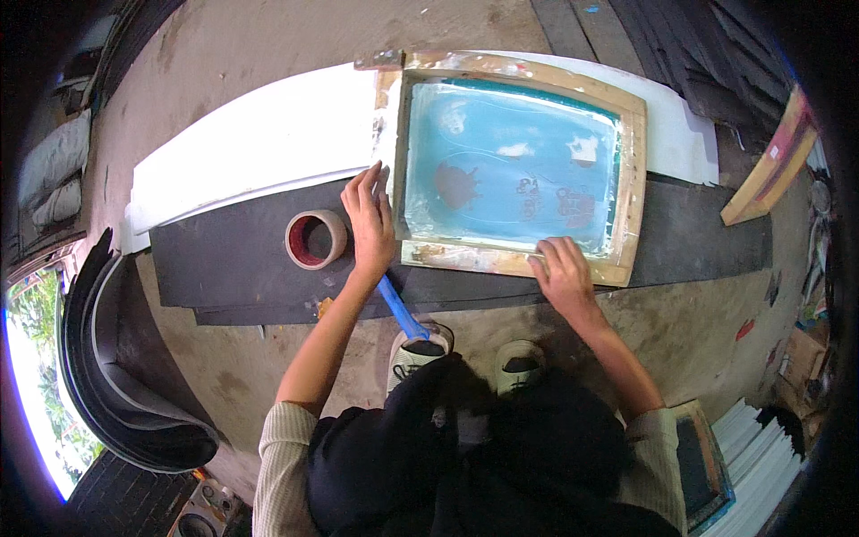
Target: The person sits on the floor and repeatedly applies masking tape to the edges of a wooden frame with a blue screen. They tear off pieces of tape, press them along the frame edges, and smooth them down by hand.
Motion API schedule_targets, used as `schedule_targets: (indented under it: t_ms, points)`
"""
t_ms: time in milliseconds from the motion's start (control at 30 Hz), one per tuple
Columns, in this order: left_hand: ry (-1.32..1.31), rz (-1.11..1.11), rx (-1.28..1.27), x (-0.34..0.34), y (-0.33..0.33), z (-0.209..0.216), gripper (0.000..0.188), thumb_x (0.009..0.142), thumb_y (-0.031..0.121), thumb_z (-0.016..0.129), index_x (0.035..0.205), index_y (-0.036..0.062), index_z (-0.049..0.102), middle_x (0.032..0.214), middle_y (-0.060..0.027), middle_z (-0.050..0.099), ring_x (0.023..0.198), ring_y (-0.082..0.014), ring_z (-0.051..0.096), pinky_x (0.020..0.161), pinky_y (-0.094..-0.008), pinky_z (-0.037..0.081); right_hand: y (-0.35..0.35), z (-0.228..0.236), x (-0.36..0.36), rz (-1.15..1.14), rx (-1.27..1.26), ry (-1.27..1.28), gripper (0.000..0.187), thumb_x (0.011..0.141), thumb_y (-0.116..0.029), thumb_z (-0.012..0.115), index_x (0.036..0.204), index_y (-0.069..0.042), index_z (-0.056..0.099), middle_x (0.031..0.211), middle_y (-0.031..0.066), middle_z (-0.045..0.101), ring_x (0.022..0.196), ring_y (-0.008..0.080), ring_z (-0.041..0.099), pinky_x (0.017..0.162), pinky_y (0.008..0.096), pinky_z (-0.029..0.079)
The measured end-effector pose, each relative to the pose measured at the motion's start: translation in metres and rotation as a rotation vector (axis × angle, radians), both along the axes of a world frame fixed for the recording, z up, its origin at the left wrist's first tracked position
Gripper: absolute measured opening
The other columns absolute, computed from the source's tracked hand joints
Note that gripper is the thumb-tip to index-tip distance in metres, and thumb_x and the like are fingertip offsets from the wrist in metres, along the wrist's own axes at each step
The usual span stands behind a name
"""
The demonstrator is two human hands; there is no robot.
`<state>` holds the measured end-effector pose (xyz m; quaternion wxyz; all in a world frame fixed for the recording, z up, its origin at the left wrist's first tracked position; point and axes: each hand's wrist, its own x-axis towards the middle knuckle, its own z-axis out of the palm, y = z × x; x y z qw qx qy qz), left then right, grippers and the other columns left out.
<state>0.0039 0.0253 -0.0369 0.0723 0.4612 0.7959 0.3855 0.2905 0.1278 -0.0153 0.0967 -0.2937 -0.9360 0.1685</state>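
A wooden screen printing frame (637,170) with stained rails lies on dark sheets. Its blue mesh (501,170) carries brownish shapes and pale patches. At its lower left, my left hand (369,224) reaches up with fingers stretched and slightly apart, the tips by the frame's left side. I cannot make out whether they press on the wood. Over the lower rail, towards its right end, the fingers of my right hand (568,276) bend and hold the wood. A wide tape roll (335,240) stands left of my left hand. Below that wrist runs a blue strip-like handle (400,307), partly hidden.
White sheets (259,143) extend behind the frame, above black sheets (242,255). Near my feet are two shoes (413,362). A rolled black sheet (98,358) stands at left. Another wooden frame (774,166) leans at right, with stacked white sheets (752,465) at lower right.
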Motion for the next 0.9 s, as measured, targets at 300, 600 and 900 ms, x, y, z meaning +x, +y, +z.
schedule_targets:
  t_ms: [300, 600, 900]
  points:
    - [-0.254, 0.176, 0.086, -0.004, -0.001, -0.002, 0.030, 0.086, -0.003, 0.039, 0.115, -0.0035, 0.046, 0.107, -0.0184, 0.047, 0.101, -0.0289, 0.050, 0.090, -0.0375, 0.040, -0.045, -0.012, -0.120, 0.159, 0.007, 0.094, 0.025, 0.078, -0.020, 0.063, 0.087, 0.003, 0.059, 0.082, 0.0110, 0.053, 0.079, 0.0242, 0.052, 0.070, 0.0346, 0.047]
    - [-0.316, 0.189, 0.145, -0.007, -0.001, -0.003, 0.025, 0.086, -0.006, 0.039, 0.108, -0.0031, 0.048, 0.104, -0.0170, 0.046, 0.096, -0.0279, 0.052, 0.086, -0.0370, 0.044, -0.061, -0.014, -0.165, 0.166, -0.140, 0.163, 0.015, 0.076, -0.012, 0.061, 0.081, 0.002, 0.058, 0.082, 0.0116, 0.053, 0.080, 0.0252, 0.053, 0.072, 0.0349, 0.048]
    - [-0.238, 0.166, 0.119, -0.007, 0.000, -0.005, 0.020, 0.086, -0.005, 0.038, 0.102, -0.0031, 0.050, 0.101, -0.0171, 0.047, 0.093, -0.0285, 0.050, 0.084, -0.0368, 0.042, -0.065, -0.016, -0.174, 0.071, -0.346, 0.202, 0.008, 0.074, -0.007, 0.060, 0.079, 0.000, 0.059, 0.084, 0.0106, 0.056, 0.084, 0.0268, 0.055, 0.075, 0.0360, 0.048]
